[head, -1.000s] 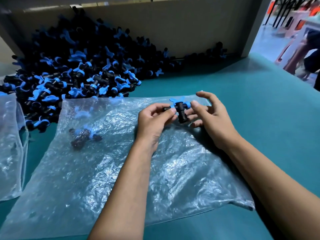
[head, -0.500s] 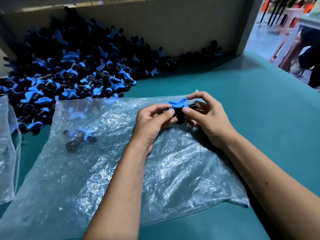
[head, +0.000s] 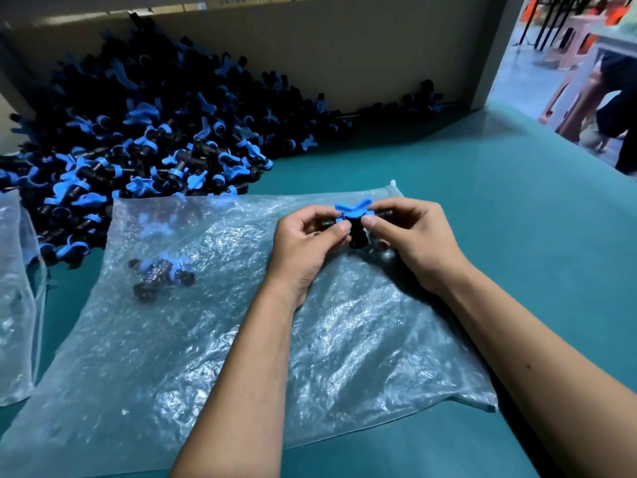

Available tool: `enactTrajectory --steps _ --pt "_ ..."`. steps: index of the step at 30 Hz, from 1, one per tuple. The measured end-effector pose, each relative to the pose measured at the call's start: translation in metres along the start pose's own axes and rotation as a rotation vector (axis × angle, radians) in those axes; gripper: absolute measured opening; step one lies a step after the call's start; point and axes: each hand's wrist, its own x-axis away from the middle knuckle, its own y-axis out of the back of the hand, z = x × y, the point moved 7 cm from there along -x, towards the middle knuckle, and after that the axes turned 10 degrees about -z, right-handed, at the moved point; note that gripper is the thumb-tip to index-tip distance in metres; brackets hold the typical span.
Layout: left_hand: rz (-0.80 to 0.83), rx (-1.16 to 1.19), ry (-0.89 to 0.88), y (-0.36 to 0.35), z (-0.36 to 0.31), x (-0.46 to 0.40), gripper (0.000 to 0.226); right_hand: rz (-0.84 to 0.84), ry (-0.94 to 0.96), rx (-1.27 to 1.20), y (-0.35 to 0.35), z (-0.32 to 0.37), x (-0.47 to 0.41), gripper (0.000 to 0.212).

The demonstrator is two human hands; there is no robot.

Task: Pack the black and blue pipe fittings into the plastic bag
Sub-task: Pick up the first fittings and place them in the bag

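Note:
A black pipe fitting with a blue winged handle (head: 354, 219) is held over the far right part of a clear plastic bag (head: 241, 339) lying flat on the green table. My left hand (head: 305, 248) pinches its left end, and my right hand (head: 410, 241) pinches its right end, fingers curled round it. One fitting (head: 158, 276) lies inside the bag at its left side. A big heap of black and blue fittings (head: 144, 143) rises at the back left.
A second clear bag (head: 15, 305) lies at the left edge. A cardboard wall (head: 344, 56) stands behind the heap. The green table (head: 517, 219) stretches right; beyond its far right edge are a stool and a person's legs (head: 593, 98).
Both hands have turned the fitting so its blue wings point up, and my right hand's fingers have closed round its right end. The bag and heap stay put.

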Motion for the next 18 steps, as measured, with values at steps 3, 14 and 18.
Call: enactTrajectory --steps 3,14,18 --pt "0.011 -0.021 -0.025 -0.002 -0.001 0.001 0.014 -0.003 -0.023 -0.026 0.001 0.0 0.0 0.01" --pt "-0.165 -0.001 -0.064 0.002 -0.006 0.002 0.023 -0.19 0.034 0.145 0.01 -0.004 -0.001 0.027" --pt "-0.111 0.005 -0.134 -0.013 -0.008 0.008 0.027 0.01 0.161 0.343 -0.009 0.004 0.003 0.034"
